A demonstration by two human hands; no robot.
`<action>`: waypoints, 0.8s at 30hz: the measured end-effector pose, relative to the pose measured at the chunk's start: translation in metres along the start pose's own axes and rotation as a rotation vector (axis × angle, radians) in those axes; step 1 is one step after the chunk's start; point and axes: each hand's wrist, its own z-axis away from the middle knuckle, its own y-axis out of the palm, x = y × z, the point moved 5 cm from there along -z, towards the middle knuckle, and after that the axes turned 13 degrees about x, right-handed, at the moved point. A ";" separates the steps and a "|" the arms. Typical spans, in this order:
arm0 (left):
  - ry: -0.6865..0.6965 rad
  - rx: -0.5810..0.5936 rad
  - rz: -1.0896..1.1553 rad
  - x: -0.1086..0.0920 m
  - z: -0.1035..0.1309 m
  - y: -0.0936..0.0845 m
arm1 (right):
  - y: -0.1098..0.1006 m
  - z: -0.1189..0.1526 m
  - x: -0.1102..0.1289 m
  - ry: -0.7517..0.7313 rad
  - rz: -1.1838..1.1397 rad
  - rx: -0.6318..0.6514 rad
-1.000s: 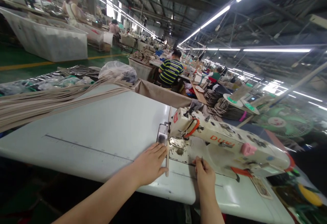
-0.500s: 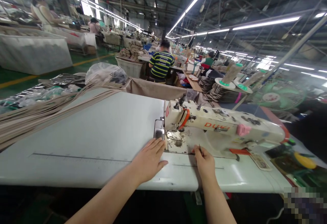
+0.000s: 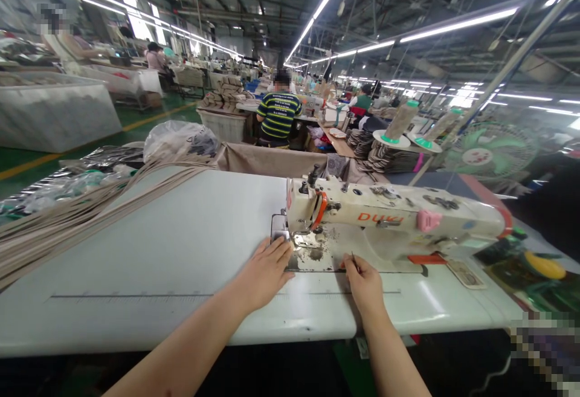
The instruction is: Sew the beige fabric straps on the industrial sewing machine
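At the table's point(image 3: 136, 252) near edge, left hand point(image 3: 265, 273) rests flat and open beside the needle plate point(image 3: 312, 253) while right hand point(image 3: 365, 285) pinches a thin tool point(image 3: 354, 262); fingers best stay clear of the sewing machine point(image 3: 389, 219) head.

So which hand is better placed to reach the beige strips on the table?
The left hand, probably. It lies flat on the white table left of the sewing machine, on the side of the beige strips. The right hand pinches a thin tool.

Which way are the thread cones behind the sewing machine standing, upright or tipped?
Tilted. Both thread cones sit on round bases behind the sewing machine, and each leans to the right.
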 end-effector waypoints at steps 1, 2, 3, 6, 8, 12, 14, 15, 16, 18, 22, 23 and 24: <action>-0.006 -0.005 0.007 0.002 -0.001 -0.001 | 0.000 0.000 -0.001 -0.002 -0.001 0.003; -0.012 -0.010 0.015 0.003 -0.002 -0.002 | 0.001 -0.001 -0.001 -0.004 -0.002 0.005; -0.017 -0.012 0.023 0.005 -0.003 -0.003 | 0.001 -0.001 -0.002 -0.004 -0.004 0.007; -0.026 0.000 0.042 0.007 -0.005 -0.006 | 0.002 -0.002 -0.005 -0.002 -0.009 0.009; -0.036 0.017 0.049 0.008 -0.007 -0.008 | 0.002 -0.003 -0.006 0.001 -0.011 0.010; -0.050 0.036 0.064 0.008 -0.009 -0.009 | 0.002 -0.004 -0.006 0.005 -0.010 0.014; -0.049 0.034 0.074 0.007 -0.009 -0.010 | 0.002 -0.004 -0.006 0.008 -0.006 0.016; -0.048 0.034 0.083 0.007 -0.009 -0.010 | 0.002 -0.004 -0.006 0.010 -0.004 0.017; -0.047 0.036 0.097 0.008 -0.010 -0.011 | 0.002 -0.004 -0.006 0.010 -0.002 0.018; -0.047 0.039 0.143 0.011 -0.011 -0.012 | 0.002 -0.004 -0.005 0.010 0.003 0.022; -0.034 0.003 0.318 0.031 -0.026 -0.017 | 0.001 -0.005 -0.003 0.004 0.014 0.027; -0.040 -0.012 0.358 0.038 -0.031 -0.018 | 0.001 -0.005 -0.003 0.002 0.017 0.028; -0.049 -0.026 0.388 0.045 -0.038 -0.020 | 0.001 -0.006 -0.003 0.001 0.020 0.027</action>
